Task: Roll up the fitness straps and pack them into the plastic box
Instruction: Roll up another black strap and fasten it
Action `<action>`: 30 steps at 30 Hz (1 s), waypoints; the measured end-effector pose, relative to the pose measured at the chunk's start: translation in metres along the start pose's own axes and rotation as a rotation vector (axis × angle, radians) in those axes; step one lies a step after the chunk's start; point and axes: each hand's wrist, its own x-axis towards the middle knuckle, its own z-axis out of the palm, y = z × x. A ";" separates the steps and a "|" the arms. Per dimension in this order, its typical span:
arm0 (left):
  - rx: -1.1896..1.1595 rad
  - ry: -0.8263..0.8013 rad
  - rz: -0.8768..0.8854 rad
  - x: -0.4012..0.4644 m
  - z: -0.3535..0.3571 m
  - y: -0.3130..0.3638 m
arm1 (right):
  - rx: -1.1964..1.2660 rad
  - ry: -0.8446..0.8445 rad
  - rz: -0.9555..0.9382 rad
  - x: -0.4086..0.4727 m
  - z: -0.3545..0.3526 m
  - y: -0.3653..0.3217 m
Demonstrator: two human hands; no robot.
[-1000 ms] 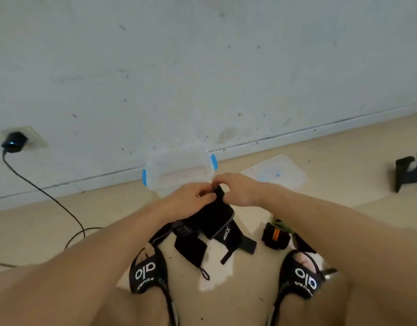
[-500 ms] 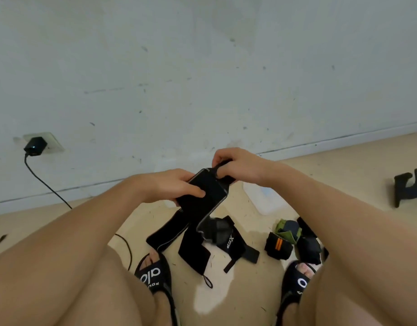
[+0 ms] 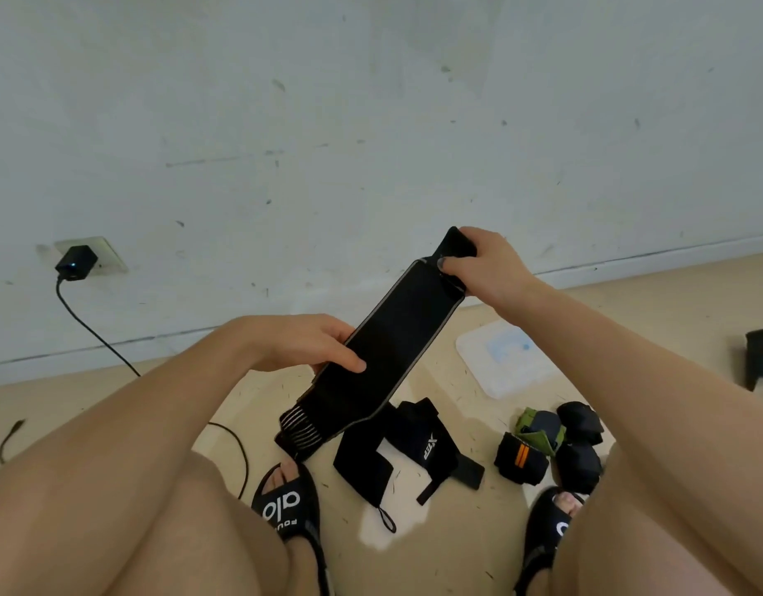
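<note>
A long black fitness strap (image 3: 386, 350) with a grey edge is stretched flat and slanted in the air between my hands. My right hand (image 3: 483, 264) grips its upper end near the wall. My left hand (image 3: 311, 346) pinches its left edge about midway, thumb on top. The striped lower end (image 3: 300, 430) hangs near the floor. Another black strap (image 3: 418, 449) lies unrolled on the floor below. Several rolled straps (image 3: 547, 449), black, green and one with an orange stripe, sit to the right. The plastic box is hidden behind my arms and the strap.
A clear lid with a blue mark (image 3: 506, 359) lies on the floor at the right. A charger (image 3: 76, 262) is plugged into a wall socket, its cable running across the floor. A black object (image 3: 760, 354) rests at the far right. My sandalled feet (image 3: 287, 505) frame the straps.
My hands have moved apart and upward, pulling the strap out from a bunched fold into a long flat band. The view tilted, and the plastic box went out of sight.
</note>
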 end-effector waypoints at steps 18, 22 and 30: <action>0.000 0.432 0.195 0.017 -0.014 0.017 | 0.188 -0.268 -0.048 -0.001 0.049 -0.018; 0.090 0.593 0.159 0.016 -0.024 0.009 | 0.218 -0.345 0.114 0.008 0.059 -0.008; 0.231 0.621 0.036 0.010 -0.050 -0.033 | -0.624 -0.800 0.226 0.025 0.135 0.060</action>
